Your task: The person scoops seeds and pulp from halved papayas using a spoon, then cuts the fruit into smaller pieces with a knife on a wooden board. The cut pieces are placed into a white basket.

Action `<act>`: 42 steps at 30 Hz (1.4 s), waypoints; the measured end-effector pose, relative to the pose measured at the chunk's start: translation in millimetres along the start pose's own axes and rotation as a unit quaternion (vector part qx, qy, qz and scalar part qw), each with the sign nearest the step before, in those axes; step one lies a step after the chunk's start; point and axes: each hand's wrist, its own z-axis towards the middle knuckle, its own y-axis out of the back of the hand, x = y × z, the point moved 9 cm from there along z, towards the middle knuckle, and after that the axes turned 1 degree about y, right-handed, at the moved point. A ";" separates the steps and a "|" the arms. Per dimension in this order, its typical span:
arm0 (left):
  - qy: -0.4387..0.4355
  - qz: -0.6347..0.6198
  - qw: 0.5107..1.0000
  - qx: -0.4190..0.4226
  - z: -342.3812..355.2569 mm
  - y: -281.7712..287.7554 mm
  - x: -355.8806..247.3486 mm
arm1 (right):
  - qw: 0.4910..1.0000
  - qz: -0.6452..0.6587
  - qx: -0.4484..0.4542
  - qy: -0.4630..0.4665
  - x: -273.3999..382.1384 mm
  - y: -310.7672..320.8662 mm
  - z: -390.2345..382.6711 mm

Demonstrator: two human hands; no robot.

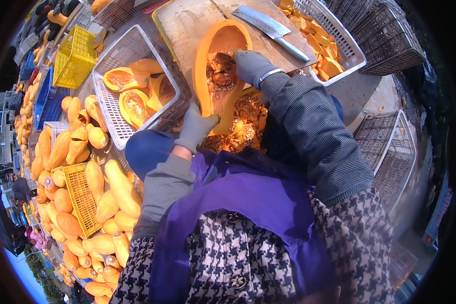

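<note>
A halved, peeled squash (201, 76) is tilted in front of me, its hollow side up and its upper part over the cutting board (185, 23). Stringy pulp and seeds (222, 71) cling inside the hollow. My left hand (195, 127), in a grey glove, grips the squash's narrow near end. Against the right rim of the hollow is my right hand (254, 68), gloved too, with its fingers curled in; whatever they hold is hidden. Beneath the squash, between my knees, lies a heap of scooped pulp and seeds (245, 126).
A cleaver (268, 25) lies on the board. White crates hold squash halves (134, 104) at left and cut chunks (324, 53) at far right. Whole peeled squashes (121, 190) pile up on the left around a yellow crate (81, 200). Empty crates (385, 147) stand on the right.
</note>
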 end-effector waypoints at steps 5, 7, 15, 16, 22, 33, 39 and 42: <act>0.012 -0.055 0.998 -0.014 17.4 19.7 -10.4 | 0.991 0.105 -0.069 -0.053 -13.8 29.6 20.8; 0.016 0.003 0.999 -0.036 32.8 35.6 -20.4 | 0.985 0.122 -0.087 -0.083 -23.0 39.3 41.8; -0.084 0.307 0.948 -0.031 88.6 58.7 -56.7 | 0.995 0.059 -0.078 0.036 29.5 23.6 68.9; -0.099 0.271 0.956 -0.043 90.9 64.2 -60.5 | 0.989 -0.009 -0.080 0.123 50.3 17.3 58.9; -0.070 0.418 0.905 -0.034 88.1 61.5 -62.9 | 0.992 -0.037 -0.107 0.060 -3.5 38.0 67.8; -0.057 0.344 0.937 -0.032 82.0 39.3 -59.8 | 0.989 -0.082 -0.023 0.123 37.1 2.0 78.3; -0.053 0.376 0.925 -0.026 79.8 37.6 -68.8 | 0.984 -0.133 -0.061 0.098 -14.9 58.0 70.6; -0.045 0.434 0.899 -0.036 74.4 24.1 -74.4 | 0.978 -0.108 -0.167 -0.053 -46.9 81.1 77.8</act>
